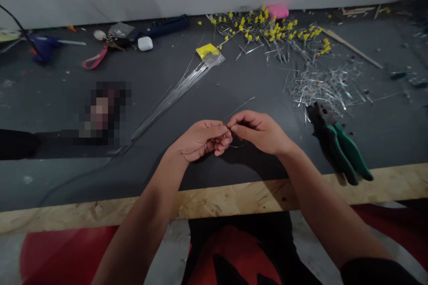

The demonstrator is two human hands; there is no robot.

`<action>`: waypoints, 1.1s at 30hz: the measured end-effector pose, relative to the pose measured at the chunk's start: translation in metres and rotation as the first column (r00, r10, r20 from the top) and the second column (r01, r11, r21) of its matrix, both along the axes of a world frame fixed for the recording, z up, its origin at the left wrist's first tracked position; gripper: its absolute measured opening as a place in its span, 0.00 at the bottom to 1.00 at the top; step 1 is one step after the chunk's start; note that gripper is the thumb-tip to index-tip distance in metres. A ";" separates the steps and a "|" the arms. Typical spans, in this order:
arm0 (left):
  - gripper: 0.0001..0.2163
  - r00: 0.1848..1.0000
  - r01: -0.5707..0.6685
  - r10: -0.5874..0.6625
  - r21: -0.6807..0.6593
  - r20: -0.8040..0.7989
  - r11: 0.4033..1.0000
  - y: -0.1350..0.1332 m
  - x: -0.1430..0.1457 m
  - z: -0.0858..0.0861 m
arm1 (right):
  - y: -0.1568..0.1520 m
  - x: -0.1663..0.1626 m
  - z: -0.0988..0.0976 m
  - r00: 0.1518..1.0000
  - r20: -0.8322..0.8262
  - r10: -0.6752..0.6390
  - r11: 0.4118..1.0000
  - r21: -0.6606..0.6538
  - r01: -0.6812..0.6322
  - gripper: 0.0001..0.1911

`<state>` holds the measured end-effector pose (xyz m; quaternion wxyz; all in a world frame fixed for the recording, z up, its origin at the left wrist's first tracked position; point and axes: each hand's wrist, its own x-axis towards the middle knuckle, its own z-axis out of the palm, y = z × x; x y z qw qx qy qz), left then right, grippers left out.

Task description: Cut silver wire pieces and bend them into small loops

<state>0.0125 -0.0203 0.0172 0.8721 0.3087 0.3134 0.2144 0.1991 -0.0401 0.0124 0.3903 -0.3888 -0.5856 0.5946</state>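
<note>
My left hand and my right hand meet over the dark worktop, fingertips nearly touching. Both are closed in a pinch on a thin metal wire, which runs up and to the right from between the fingers to a small twisted tip. A curved end of wire shows below the fingers; how the wire is bent inside the pinch is hidden. Left of my hands lies a long bundle of straight wires in a clear sleeve with a yellow label. Pliers with green and black handles rest to the right.
A pile of short wire pieces lies at right, behind the pliers. Farther back are yellow-tipped wires, a pink object and a wooden stick. Keys, a white case and a glue gun sit back left.
</note>
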 end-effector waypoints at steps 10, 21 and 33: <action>0.08 0.980 -0.169 0.165 0.034 0.109 0.985 -0.002 0.008 0.002 | -0.004 -0.021 -0.008 0.950 -0.241 -0.197 0.979 -0.099 0.178 0.06; 0.07 0.981 -0.184 0.179 0.062 0.077 0.981 -0.003 0.012 -0.002 | -0.003 -0.021 -0.007 0.946 -0.129 -0.296 0.953 -0.100 0.285 0.09; 0.05 0.970 -0.207 0.197 0.056 0.145 0.977 -0.004 0.011 -0.003 | -0.004 -0.026 -0.010 0.950 -0.140 -0.280 0.960 -0.034 0.278 0.07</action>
